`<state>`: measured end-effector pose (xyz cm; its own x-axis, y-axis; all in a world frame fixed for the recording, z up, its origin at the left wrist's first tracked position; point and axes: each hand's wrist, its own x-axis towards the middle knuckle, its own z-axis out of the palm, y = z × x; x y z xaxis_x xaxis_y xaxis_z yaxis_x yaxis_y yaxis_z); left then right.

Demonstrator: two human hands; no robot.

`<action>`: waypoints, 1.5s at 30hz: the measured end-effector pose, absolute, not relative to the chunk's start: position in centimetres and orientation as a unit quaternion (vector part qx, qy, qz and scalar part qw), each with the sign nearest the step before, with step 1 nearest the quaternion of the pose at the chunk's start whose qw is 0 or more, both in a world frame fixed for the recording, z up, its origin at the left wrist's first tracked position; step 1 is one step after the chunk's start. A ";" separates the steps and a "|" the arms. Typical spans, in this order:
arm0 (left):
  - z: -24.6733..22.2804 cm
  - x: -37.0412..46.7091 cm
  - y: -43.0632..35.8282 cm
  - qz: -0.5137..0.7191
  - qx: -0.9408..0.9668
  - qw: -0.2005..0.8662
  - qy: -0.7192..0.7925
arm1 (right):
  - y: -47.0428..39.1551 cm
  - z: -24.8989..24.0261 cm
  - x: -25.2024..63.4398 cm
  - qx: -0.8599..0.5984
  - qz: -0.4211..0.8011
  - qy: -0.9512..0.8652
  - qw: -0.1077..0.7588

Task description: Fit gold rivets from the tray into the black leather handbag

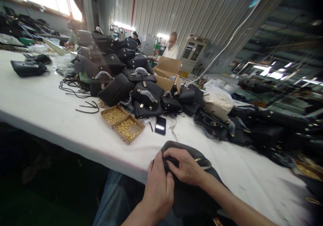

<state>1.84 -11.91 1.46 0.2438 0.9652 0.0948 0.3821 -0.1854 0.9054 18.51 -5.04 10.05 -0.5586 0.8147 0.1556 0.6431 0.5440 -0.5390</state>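
A black handbag [194, 195] lies partly on the table's front edge and partly over my lap. My left hand [159, 185] is closed on the bag's left edge, fingers pressed against its side. Close beside it, my right hand [185, 167] pinches the same edge with thumb and index finger. Whatever small part sits between those fingertips is hidden. A gold-coloured strip shows on the bag just behind my right hand. Beyond the bag, a cardboard tray [114, 125] with two compartments holds many small gold metal fittings. A phone [160, 125] lies to the right of the tray.
A tall pile of black handbags [118, 61] stands behind the tray, with an open cardboard box [166, 67] next to it. More black bags [214, 123] line the right side. Dark cords [88, 108] lie on the white-covered table [63, 118]. People [173, 49] are in the background.
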 end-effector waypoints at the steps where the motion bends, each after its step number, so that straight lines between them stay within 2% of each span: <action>1: 1.8 1.7 -11.8 0.359 0.676 0.407 0.499 | -5.1 10.0 18.6 -0.434 0.210 -0.853 0.199; 5: 3.3 0.8 -11.2 0.365 0.638 0.431 0.524 | -5.4 9.8 18.8 -0.467 0.189 -0.841 0.198; 9: 4.8 0.0 -10.8 0.398 0.631 0.366 0.556 | -5.3 9.8 19.0 -0.478 0.173 -0.837 0.202; 13: 4.5 -0.2 -11.1 0.412 0.678 0.324 0.514 | -4.8 10.0 19.3 -0.508 0.151 -0.820 0.217; 19: 2.6 0.9 -10.7 0.348 0.691 0.366 0.518 | -4.4 9.6 19.9 -0.505 0.157 -0.820 0.220; 24: 2.9 2.3 -9.5 0.329 0.674 0.419 0.512 | -3.6 9.4 20.4 -0.484 0.165 -0.826 0.239; 31: 3.6 3.3 -8.6 0.349 0.654 0.402 0.538 | -3.3 8.7 20.9 -0.475 0.169 -0.820 0.269; 45: 6.0 3.0 -7.6 0.321 0.652 0.404 0.555 | -3.7 8.8 22.5 -0.457 0.167 -0.832 0.267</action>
<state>2.97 -7.63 5.96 0.1772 0.9837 -0.0298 0.4643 -0.0568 0.8839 22.45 -3.65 8.77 -0.4401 0.8493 0.2917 0.6714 0.5269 -0.5211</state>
